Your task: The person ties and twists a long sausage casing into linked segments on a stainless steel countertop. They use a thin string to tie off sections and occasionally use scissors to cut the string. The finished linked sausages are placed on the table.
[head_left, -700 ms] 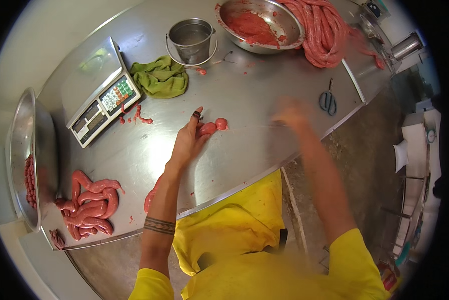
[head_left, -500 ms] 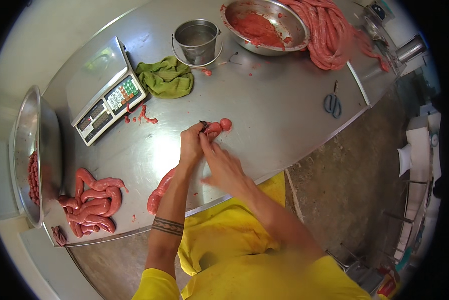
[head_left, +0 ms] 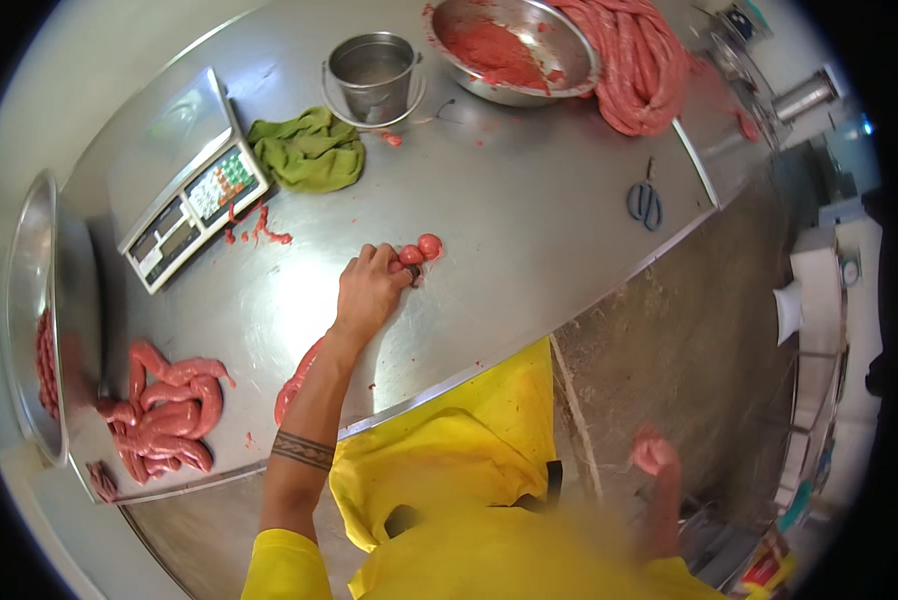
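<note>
Spanning the view, steel table (head_left: 509, 220): its bare middle shines with reflected light, small red scraps dotted about.
Steel basin (head_left: 81, 300): at the far left, small reddish links piled inside.
Scale (head_left: 174, 170): upper left, keypad facing the person, red shreds lying beside it.
Mixing bowl (head_left: 579, 62): top of the table, red minced meat inside.
Casing heap (head_left: 641, 75): filled pink lengths looped just right of the bowl.
Sausage coil (head_left: 169, 410): near the table's left corner.
Bucket (head_left: 377, 100): small, metal, handle lowered.
Green cloth (head_left: 314, 155): crumpled between scale and bucket.
Left hand (head_left: 369, 290): above mid-table, fingers curled closed around the sausage beside its end links.
Sausage length (head_left: 294, 390): partly hidden by the left forearm.
Right hand (head_left: 654, 452): over the floor, blurred, fingers seemingly drawn in; cannot tell whether it grips anything.
Scissors (head_left: 645, 205): near the right edge.
Round end links (head_left: 429, 247): two, protruding past the left fingertips, over the table.
</note>
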Demonstrator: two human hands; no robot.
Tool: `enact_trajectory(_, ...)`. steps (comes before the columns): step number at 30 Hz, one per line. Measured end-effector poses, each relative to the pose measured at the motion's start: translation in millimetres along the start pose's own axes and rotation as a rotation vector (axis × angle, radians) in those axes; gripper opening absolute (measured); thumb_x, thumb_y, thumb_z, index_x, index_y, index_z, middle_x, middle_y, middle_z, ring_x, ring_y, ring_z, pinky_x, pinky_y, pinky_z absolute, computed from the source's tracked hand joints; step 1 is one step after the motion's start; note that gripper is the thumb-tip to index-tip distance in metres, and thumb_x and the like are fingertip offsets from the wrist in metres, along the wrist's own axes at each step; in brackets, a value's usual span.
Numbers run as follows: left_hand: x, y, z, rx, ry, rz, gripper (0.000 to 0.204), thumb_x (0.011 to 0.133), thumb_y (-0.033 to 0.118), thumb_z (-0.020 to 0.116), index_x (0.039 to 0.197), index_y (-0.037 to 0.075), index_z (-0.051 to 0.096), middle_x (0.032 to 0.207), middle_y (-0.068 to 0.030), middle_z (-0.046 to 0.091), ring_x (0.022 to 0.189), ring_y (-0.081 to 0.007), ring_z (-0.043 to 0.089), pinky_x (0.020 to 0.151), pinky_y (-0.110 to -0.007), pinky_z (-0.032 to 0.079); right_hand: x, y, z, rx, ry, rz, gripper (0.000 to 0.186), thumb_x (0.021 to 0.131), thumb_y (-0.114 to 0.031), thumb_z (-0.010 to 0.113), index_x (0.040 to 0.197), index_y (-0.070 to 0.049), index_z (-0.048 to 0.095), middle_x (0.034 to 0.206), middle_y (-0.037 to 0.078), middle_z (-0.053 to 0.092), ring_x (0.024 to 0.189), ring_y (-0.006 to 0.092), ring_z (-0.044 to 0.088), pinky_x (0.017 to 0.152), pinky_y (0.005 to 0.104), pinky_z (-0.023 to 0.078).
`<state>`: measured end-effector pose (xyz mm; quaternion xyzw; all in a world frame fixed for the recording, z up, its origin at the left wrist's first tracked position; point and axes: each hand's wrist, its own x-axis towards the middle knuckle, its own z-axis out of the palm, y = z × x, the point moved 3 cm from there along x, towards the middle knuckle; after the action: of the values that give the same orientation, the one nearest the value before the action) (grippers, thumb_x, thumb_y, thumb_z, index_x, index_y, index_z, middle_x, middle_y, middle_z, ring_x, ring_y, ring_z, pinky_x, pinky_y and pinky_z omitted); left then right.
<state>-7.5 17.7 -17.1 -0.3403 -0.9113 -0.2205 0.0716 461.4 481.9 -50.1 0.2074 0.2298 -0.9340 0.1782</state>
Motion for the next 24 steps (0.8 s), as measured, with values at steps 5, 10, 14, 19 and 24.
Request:
enact_trajectory(5,-14,-1,-24,-0.009,0.029,0.047,0.056,0.083,0.013,0.075,0.137,0.017,0.063,0.111,-0.0078,0.064,0.105,-0.0307,0.060,0.082,-0.041,0.054,208,-184,33,-0.044,0.127,-0.740,0.071,0.091,0.001,0.058,0.155,-0.016,0.031,0.151,0.020,0.040,0.107,0.0258,0.065,0.068,0.0233,0.055)
enact_trajectory(10,-30,-11,-18,-0.473,0.123,-0.375,0.069,0.085,0.007,0.076,0.147,0.003,0.048,0.111,-0.0190,0.069,0.100,-0.0377,0.067,0.086,-0.043,0.056,450,-73,296,-2.379,0.279,-0.220,0.050,0.065,-0.030,0.087,0.105,-0.006,0.067,0.107,0.019,0.070,0.102,0.0339,0.068,0.086,0.0466,0.054)
enact_trajectory(14,-34,-22,0,-0.938,0.238,-0.709,0.044,0.090,0.013,0.072,0.130,-0.002,0.060,0.106,-0.0195,0.073,0.092,-0.0294,0.070,0.086,-0.038,0.056,416,115,363,-2.150,-0.110,-0.391,0.081,0.077,-0.020,0.084,0.142,-0.005,0.039,0.127,0.021,0.060,0.122,0.0391,0.059,0.100,0.0525,0.048)
enact_trajectory(19,-31,-15,-8,-0.493,0.287,-0.697,0.017,0.089,0.007,0.075,0.098,-0.006,0.070,0.099,-0.0231,0.075,0.083,-0.0327,0.075,0.073,-0.040,0.057,189,25,245,-1.455,0.331,0.136,0.034,0.092,-0.010,0.071,0.125,-0.007,0.071,0.119,0.017,0.073,0.116,0.0288,0.068,0.116,0.0403,0.039)
enact_trajectory(24,-23,3,-16,-0.161,0.149,-0.220,0.008,0.084,0.012,0.074,0.091,0.010,0.076,0.096,-0.0091,0.067,0.088,-0.0275,0.067,0.072,-0.038,0.056,-19,-40,133,-1.628,0.372,0.272,0.014,0.092,0.003,0.061,0.093,-0.006,0.070,0.082,0.002,0.071,0.081,0.0151,0.066,0.084,0.0440,0.056)
